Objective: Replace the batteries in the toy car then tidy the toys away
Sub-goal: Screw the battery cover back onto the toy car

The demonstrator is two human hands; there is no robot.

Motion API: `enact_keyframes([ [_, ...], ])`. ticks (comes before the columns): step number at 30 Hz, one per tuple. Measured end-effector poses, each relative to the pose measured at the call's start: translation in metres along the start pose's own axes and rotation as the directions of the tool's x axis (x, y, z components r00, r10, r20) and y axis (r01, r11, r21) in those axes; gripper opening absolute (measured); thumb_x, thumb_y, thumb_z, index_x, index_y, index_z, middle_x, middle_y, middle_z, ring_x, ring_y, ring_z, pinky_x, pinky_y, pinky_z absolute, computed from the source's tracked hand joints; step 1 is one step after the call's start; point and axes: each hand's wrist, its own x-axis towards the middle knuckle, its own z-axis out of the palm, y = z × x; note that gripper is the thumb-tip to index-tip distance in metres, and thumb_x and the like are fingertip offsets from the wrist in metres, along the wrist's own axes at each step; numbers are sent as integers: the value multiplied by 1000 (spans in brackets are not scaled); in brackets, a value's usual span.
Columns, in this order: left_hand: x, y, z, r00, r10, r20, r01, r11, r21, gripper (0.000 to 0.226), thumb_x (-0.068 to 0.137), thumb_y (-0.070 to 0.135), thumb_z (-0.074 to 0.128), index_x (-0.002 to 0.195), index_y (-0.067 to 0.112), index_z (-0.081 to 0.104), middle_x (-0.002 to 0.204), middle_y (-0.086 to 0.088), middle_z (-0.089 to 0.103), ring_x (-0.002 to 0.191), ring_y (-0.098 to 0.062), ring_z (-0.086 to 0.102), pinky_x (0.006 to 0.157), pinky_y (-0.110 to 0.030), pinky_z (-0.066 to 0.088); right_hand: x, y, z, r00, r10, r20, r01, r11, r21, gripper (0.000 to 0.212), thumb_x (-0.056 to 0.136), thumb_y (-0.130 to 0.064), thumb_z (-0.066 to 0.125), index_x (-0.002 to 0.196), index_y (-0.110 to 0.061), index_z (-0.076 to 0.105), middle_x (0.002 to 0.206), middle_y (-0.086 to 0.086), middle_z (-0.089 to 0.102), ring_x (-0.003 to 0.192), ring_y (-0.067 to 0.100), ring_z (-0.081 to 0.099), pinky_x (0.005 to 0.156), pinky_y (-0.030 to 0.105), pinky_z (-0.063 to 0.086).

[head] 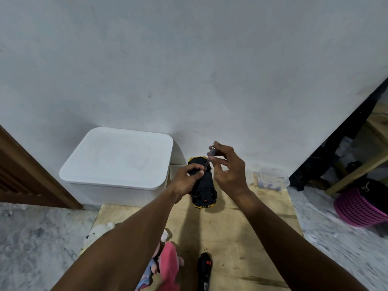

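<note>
A yellow and black toy car is held upside down above a wooden board, its black underside facing me. My left hand grips the car's left side. My right hand pinches a thin screwdriver whose tip rests on the underside near the car's far end. A black remote control with red buttons lies on the board near me. A white plush toy and a pink and blue doll lie at the board's near left, partly hidden by my left forearm.
A white lidded storage box stands against the wall at the left. A small clear plastic container sits by the wall at the right. A pink basket stands on the marble floor further right, next to a wooden frame. A brown door frame lies far left.
</note>
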Motion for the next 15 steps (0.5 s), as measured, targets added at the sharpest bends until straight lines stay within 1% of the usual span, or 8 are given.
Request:
enact_keyframes([
  [3, 1, 4, 0, 1000, 6, -3, -6, 1000, 9, 8, 96, 21, 63, 99, 19, 70, 95, 0, 64, 80, -17, 62, 58, -29, 53, -1, 1, 1, 998, -54, -31, 54, 998, -22, 45, 87, 10, 63, 121, -19, 55, 107, 2, 64, 97, 18, 68, 80, 30, 60],
  [6, 0, 3, 0, 1000, 8, -4, -8, 1000, 8, 7, 96, 21, 63, 98, 19, 69, 94, 0, 64, 79, -16, 62, 57, -28, 53, -1, -1, 3, 998, -65, -20, 64, 997, -44, 43, 86, 9, 66, 116, -20, 56, 107, 3, 62, 96, 11, 65, 78, 27, 58],
  [7, -1, 3, 0, 1000, 6, -6, -6, 1000, 9, 7, 96, 21, 63, 98, 19, 69, 94, 0, 64, 78, -16, 62, 57, -28, 52, -1, -2, 3, 998, -69, -1, 69, 997, -32, 43, 87, 9, 66, 117, -20, 56, 108, 4, 63, 97, 11, 64, 79, 27, 57],
  [9, -2, 3, -1, 1000, -6, -14, 6, 1000, 6, 8, 97, 21, 62, 100, 18, 69, 95, 0, 64, 77, -15, 61, 54, -25, 52, -1, -1, 3, 997, -64, 36, 65, 998, -2, 42, 90, 8, 62, 122, -18, 56, 115, 5, 64, 107, 14, 65, 88, 32, 56],
  [10, -2, 2, -1, 1000, -10, -18, 10, 1000, 1, 9, 97, 21, 61, 101, 18, 69, 96, 0, 64, 77, -14, 61, 52, -24, 52, 0, -1, 2, 998, -45, 46, 45, 999, 5, 42, 91, 8, 60, 123, -19, 56, 116, 2, 65, 110, 16, 65, 92, 35, 56],
  [11, -2, 2, -2, 1000, -13, -22, 13, 1000, -4, 10, 98, 20, 60, 102, 18, 69, 96, 1, 64, 77, -14, 61, 52, -24, 52, 0, -2, 2, 999, -17, 50, 16, 1000, 12, 43, 91, 9, 59, 123, -20, 57, 114, -2, 66, 109, 16, 66, 93, 37, 56],
  [13, -3, 2, -3, 1000, -13, -25, 13, 1000, -8, 10, 98, 20, 60, 102, 18, 69, 96, 1, 63, 77, -13, 61, 51, -24, 52, 3, -3, 3, 999, -7, 43, 7, 1000, 6, 44, 89, 10, 62, 118, -22, 58, 104, -4, 67, 100, 17, 68, 83, 40, 59],
  [15, -2, 2, -4, 1000, -8, -20, 8, 1000, 5, 9, 97, 20, 60, 100, 19, 69, 97, 0, 64, 78, -14, 62, 51, -25, 53, 4, -3, 3, 996, -74, 47, 75, 997, -31, 41, 86, 8, 68, 115, -20, 59, 97, 0, 65, 91, 20, 66, 76, 42, 57],
])
